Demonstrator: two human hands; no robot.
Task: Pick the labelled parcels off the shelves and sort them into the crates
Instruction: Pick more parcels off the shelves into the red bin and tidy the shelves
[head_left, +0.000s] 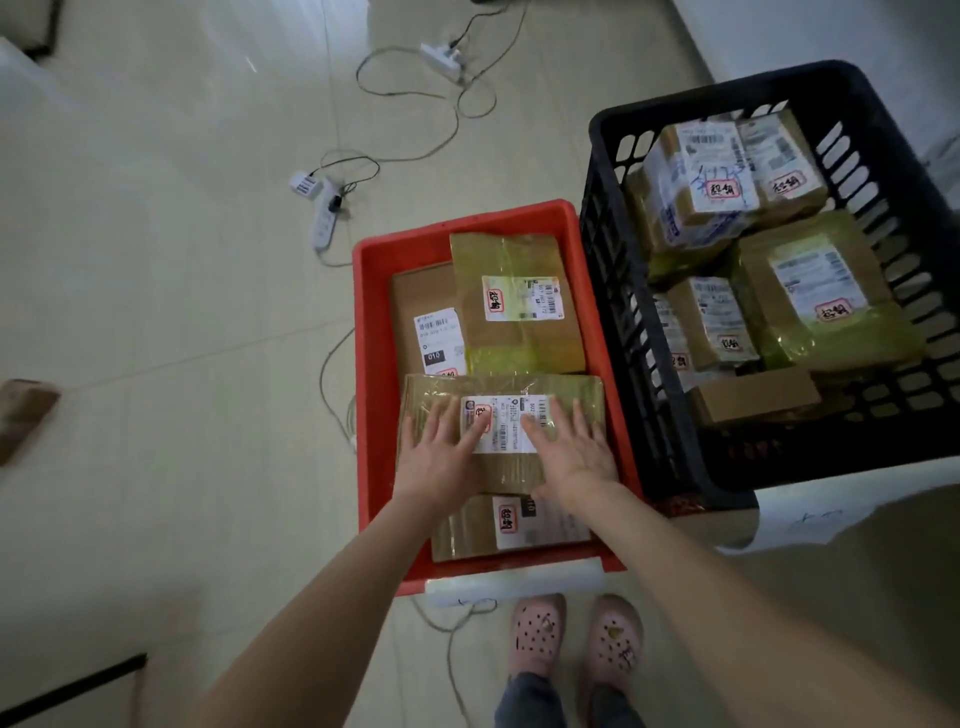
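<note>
A red crate (371, 364) on the floor holds several brown taped parcels with white labels. My left hand (439, 452) and my right hand (574, 452) both lie flat, fingers straight, on the top parcel (431, 395) in the crate's near half, either side of its label. Another parcel (511, 527) lies under it at the near wall. Two more parcels (519, 306) fill the far half. To the right, a black slotted crate (618, 312) holds several labelled parcels (815, 291).
White power strips (324, 215) and loose cables (410, 150) run over the tiled floor beyond and left of the red crate. A brown box (23, 410) lies at the left edge. Pink clogs (574, 634) stand just in front of the red crate.
</note>
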